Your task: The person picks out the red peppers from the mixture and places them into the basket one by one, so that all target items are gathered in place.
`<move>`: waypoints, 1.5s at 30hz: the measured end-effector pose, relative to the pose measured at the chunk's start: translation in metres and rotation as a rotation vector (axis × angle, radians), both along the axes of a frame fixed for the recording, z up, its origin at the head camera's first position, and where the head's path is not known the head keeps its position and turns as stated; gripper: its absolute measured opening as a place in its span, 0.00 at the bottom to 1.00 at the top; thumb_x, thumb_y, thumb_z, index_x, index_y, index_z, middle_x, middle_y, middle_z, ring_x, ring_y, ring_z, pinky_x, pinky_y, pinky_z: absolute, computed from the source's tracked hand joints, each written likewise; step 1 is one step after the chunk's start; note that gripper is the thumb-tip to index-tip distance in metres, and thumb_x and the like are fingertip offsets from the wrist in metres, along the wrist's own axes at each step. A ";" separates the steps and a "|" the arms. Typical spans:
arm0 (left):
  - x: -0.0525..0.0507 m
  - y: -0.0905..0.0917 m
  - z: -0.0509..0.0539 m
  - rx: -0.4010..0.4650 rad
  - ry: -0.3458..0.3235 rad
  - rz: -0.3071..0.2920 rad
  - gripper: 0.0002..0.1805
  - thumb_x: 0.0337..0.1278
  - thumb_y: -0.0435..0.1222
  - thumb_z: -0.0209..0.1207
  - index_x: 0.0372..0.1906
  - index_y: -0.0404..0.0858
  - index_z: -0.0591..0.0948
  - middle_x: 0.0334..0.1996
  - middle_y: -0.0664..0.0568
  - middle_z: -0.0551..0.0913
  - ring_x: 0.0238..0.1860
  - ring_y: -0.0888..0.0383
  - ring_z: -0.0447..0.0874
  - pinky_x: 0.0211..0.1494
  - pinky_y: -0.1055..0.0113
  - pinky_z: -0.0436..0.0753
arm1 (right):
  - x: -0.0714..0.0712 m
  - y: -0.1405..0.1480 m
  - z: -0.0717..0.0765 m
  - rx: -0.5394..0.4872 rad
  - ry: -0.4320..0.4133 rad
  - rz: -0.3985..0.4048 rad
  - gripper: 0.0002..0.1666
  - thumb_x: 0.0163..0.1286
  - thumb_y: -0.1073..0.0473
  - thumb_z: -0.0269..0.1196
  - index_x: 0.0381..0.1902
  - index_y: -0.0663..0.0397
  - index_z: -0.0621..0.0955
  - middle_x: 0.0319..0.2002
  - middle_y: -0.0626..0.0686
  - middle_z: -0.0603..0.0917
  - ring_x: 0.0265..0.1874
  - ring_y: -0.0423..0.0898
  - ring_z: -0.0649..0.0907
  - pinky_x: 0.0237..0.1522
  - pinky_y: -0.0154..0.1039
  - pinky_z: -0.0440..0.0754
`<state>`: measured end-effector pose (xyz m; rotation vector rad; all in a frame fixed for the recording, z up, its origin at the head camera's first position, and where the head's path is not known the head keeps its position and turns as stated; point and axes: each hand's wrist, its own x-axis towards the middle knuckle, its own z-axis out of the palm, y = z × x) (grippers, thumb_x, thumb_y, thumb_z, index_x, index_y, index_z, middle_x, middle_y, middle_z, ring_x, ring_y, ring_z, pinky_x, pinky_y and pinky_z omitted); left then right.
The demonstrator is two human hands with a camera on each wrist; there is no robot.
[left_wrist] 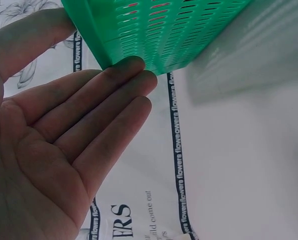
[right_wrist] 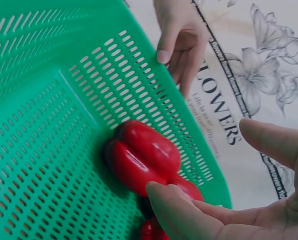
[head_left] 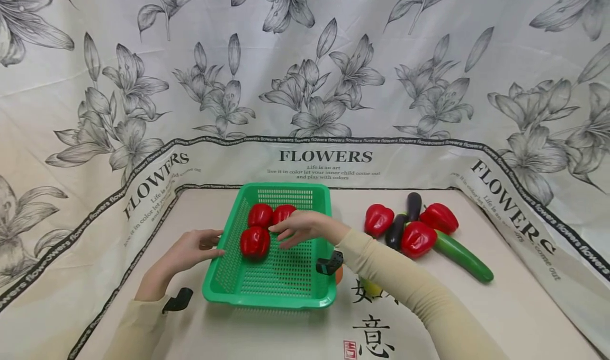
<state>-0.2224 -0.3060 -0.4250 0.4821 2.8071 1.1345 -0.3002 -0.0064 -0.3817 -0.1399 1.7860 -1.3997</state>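
A green plastic basket (head_left: 224, 298) with slotted walls sits on the table. Grouped inside on the left are three red bell peppers (head_left: 254, 242), glossy and lobed. My right hand (head_left: 301, 226) is over the basket, partly covering one pepper in the head view. In the right wrist view its fingers (right_wrist: 181, 212) are spread and extended near the peppers, gripping nothing. At the basket's left side, my left hand (head_left: 193, 250) has its thumb at the rim. Its fingers (left_wrist: 104, 100) lie fairly straight along the outside of the wall in the left wrist view.
Right of the basket lie several red bell peppers (head_left: 378, 219), dark eggplants (head_left: 395, 232) and a long green cucumber-like vegetable (head_left: 464, 257). A yellow item (head_left: 371, 288) is partly hidden under my right arm. An orange item (head_left: 339, 274) shows beside the basket. Floral fabric (head_left: 324, 84) hangs behind.
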 end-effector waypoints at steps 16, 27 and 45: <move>0.000 -0.001 0.000 0.011 0.002 0.001 0.33 0.54 0.45 0.65 0.61 0.32 0.73 0.48 0.43 0.84 0.50 0.45 0.83 0.49 0.53 0.84 | 0.011 0.063 0.037 -0.054 0.099 0.050 0.35 0.70 0.57 0.57 0.68 0.70 0.61 0.58 0.64 0.77 0.55 0.58 0.80 0.58 0.49 0.78; 0.001 0.001 0.002 0.003 -0.005 0.002 0.33 0.54 0.45 0.65 0.62 0.30 0.73 0.48 0.42 0.84 0.49 0.44 0.83 0.48 0.54 0.85 | 0.002 0.109 0.042 -0.051 0.144 0.020 0.34 0.72 0.56 0.55 0.67 0.71 0.61 0.62 0.68 0.71 0.60 0.61 0.75 0.63 0.52 0.73; 0.001 0.000 0.004 -0.005 0.003 0.008 0.33 0.54 0.46 0.65 0.61 0.31 0.74 0.49 0.42 0.84 0.49 0.44 0.83 0.49 0.53 0.84 | -0.005 0.187 0.045 0.113 0.271 -0.130 0.39 0.69 0.50 0.58 0.67 0.70 0.61 0.62 0.68 0.72 0.58 0.57 0.78 0.61 0.50 0.74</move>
